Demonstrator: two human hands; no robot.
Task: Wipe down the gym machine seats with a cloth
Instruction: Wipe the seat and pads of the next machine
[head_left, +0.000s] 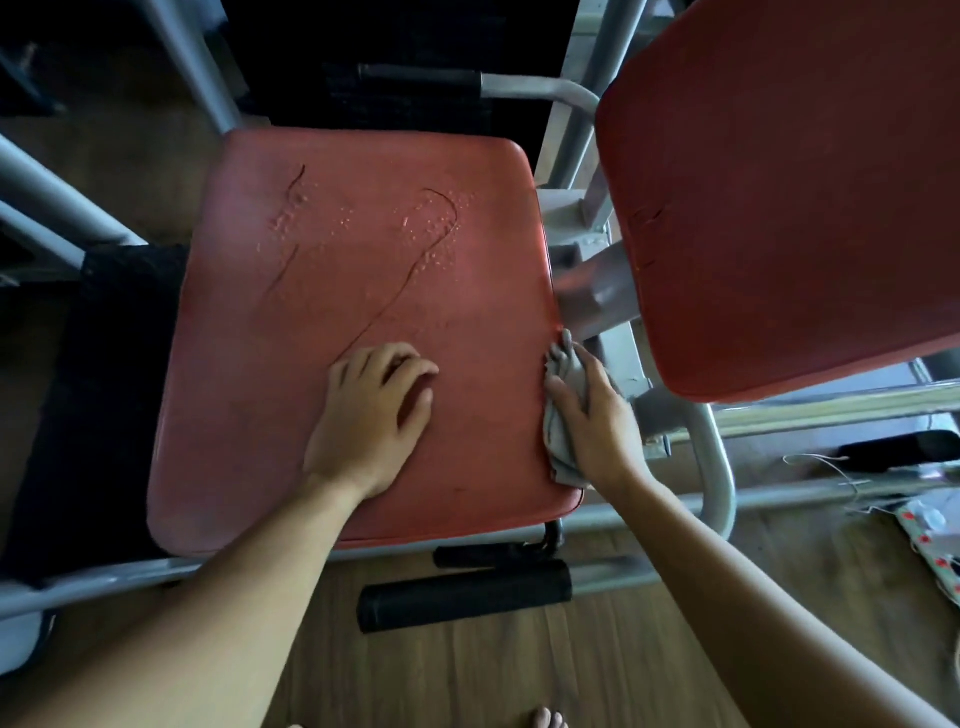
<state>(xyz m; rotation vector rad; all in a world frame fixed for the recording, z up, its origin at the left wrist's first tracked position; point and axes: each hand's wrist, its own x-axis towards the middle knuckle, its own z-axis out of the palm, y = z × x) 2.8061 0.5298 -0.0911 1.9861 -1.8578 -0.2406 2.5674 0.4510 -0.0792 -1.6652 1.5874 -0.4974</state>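
Left hand (371, 415) rests on the seat (311, 291) near its front edge, fingers loosely bent, holding nothing. Right hand (592, 415) grips the bunched cloth (558, 447) against the seat's right edge.

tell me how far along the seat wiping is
Roughly midway, I'd judge. Done: the near half of the red seat looks dry. In hand: the right hand holds the grey cloth against the seat's right edge, while the left hand rests on the seat. Left: the droplets across the seat's far half, and the red back pad on the right, which the cloth is not touching.
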